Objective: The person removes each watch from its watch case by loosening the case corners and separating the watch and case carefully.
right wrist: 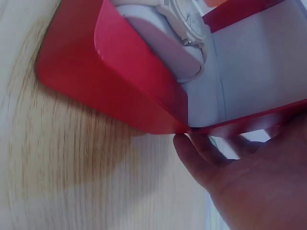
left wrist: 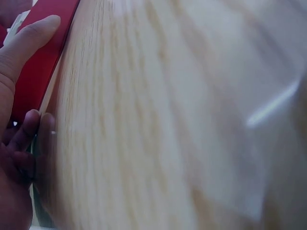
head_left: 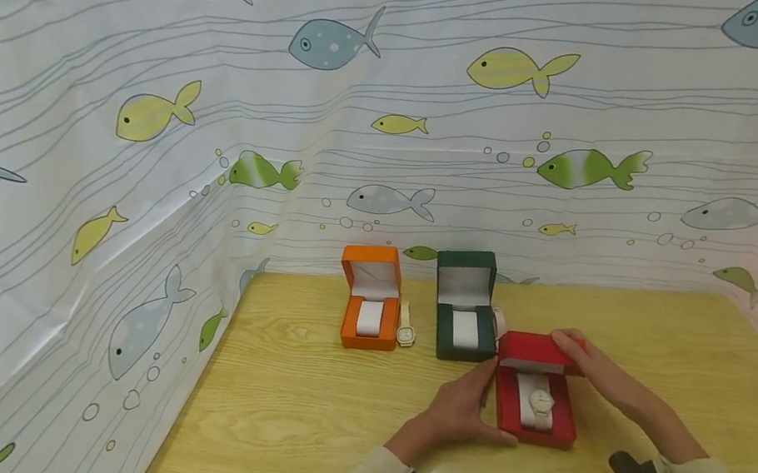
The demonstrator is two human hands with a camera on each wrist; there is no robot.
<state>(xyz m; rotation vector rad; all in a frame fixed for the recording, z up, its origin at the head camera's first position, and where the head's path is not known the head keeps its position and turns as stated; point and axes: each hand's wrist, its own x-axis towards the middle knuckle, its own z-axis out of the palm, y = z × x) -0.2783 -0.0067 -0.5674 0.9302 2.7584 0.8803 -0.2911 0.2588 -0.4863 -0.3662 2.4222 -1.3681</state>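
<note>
A red watch box (head_left: 567, 413) stands on the table with its lid (head_left: 533, 346) partly raised. Wrapped round the white cushion inside is a pale watch (head_left: 541, 401), its round dial facing up. My left hand (head_left: 459, 407) holds the box at its near left corner; in the left wrist view the thumb lies on a red face and the fingers are bent at the side. The right hand (head_left: 595, 366) grips the lid at its right edge. In the right wrist view the fingers of this hand (right wrist: 259, 177) reach beneath the lid's edge near the hinge, partly hidden.
To the left, an open dark green watch box (head_left: 444, 333) and an open orange watch box (head_left: 350, 324) show white cushions. A small gold watch (head_left: 405, 332) lies beside the orange box. Behind the red box, a pinkish strap (head_left: 498, 322) is partly hidden. A fish-patterned sheet (head_left: 337, 128) hangs behind the wooden table (head_left: 272, 412).
</note>
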